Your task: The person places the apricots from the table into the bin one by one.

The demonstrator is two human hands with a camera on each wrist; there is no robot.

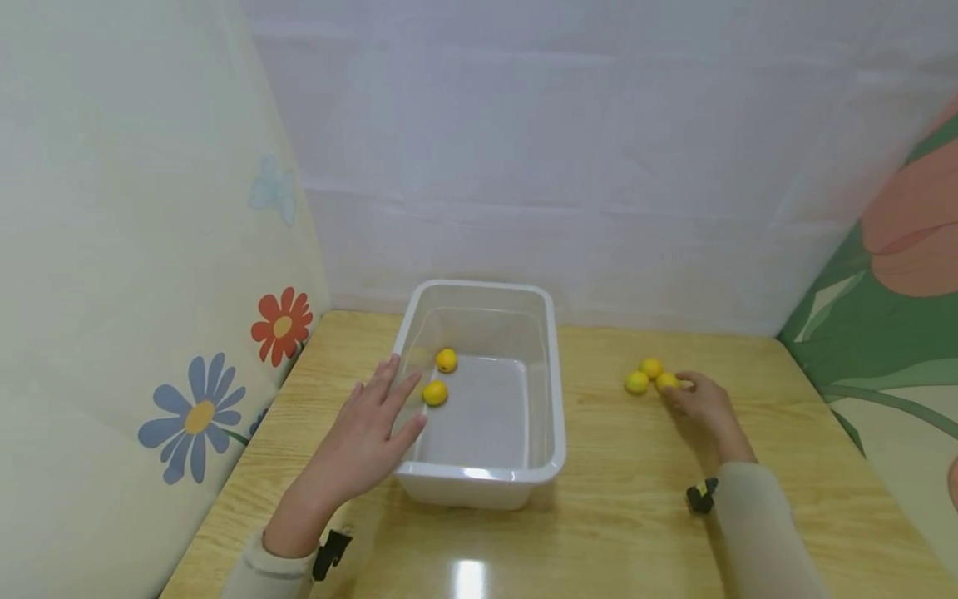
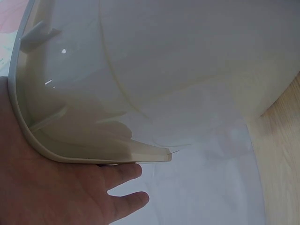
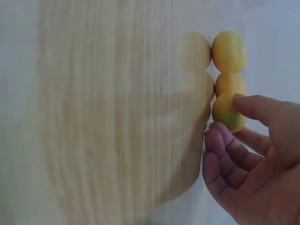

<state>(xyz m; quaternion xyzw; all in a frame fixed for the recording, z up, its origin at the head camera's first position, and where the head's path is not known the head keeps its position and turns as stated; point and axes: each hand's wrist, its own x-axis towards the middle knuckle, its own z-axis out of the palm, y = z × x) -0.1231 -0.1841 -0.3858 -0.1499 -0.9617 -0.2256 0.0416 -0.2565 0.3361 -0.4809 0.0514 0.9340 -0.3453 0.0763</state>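
Observation:
A white plastic bin stands on the table, with two lemons, one yellow lemon and another lemon, inside along its left side. My left hand rests on the bin's left rim, fingers spread; in the left wrist view the palm lies against the rim's outer edge. To the right, three lemons sit in a tight cluster. My right hand pinches the nearest lemon, thumb on top and fingertips low against its side. Touching it are a second lemon and a greener lemon.
The wooden table runs back to a white cloth wall. A flower-printed panel borders it on the left, and a leaf-and-flower panel on the right. Table surface lies between the bin and the lemon cluster.

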